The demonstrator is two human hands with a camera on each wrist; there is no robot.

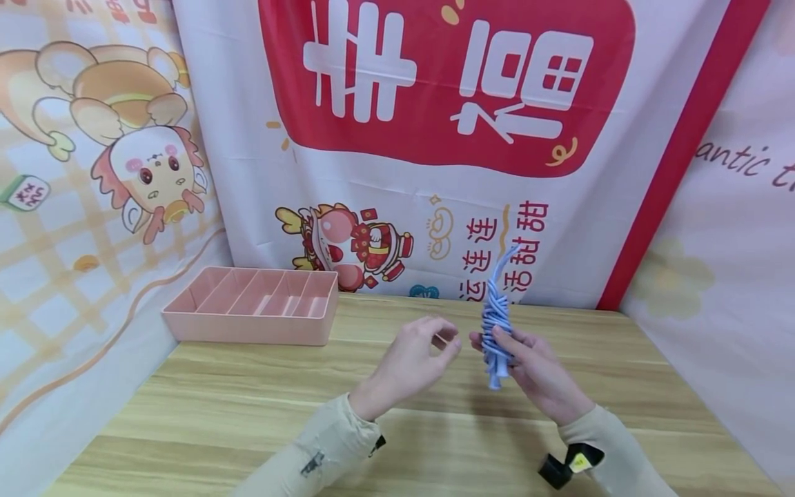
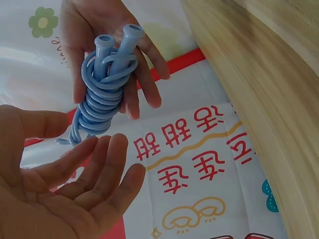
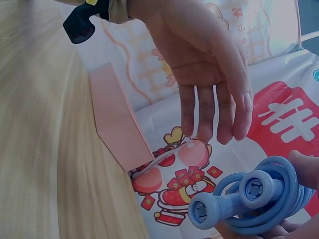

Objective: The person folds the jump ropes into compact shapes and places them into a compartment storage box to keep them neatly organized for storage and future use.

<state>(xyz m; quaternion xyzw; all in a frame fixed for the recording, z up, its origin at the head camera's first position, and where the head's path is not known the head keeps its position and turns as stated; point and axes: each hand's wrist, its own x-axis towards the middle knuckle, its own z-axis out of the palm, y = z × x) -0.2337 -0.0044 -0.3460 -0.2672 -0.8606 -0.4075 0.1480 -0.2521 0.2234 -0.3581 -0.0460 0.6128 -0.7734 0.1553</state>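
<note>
A blue jump rope (image 1: 495, 323) is wound tightly round its own two handles, with one loose end sticking up at the top. My right hand (image 1: 542, 373) holds the bundle above the table, thumb pressed on its side. Both handle ends point down in the head view; in the right wrist view the handles (image 3: 219, 206) show their round, hollow-looking ends. My left hand (image 1: 411, 359) hovers to the left of the bundle with bent, relaxed fingers and nothing in it. In the left wrist view its fingertips overlap the lower end of the rope (image 2: 99, 107).
On the wood-grain table (image 1: 261, 414), a pink divided box (image 1: 248, 328) with several slots stands at the back left. A printed cloth (image 1: 435, 186) hangs behind the table, and patterned cloths line both sides. A black camera piece (image 1: 555, 472) is strapped at the right wrist.
</note>
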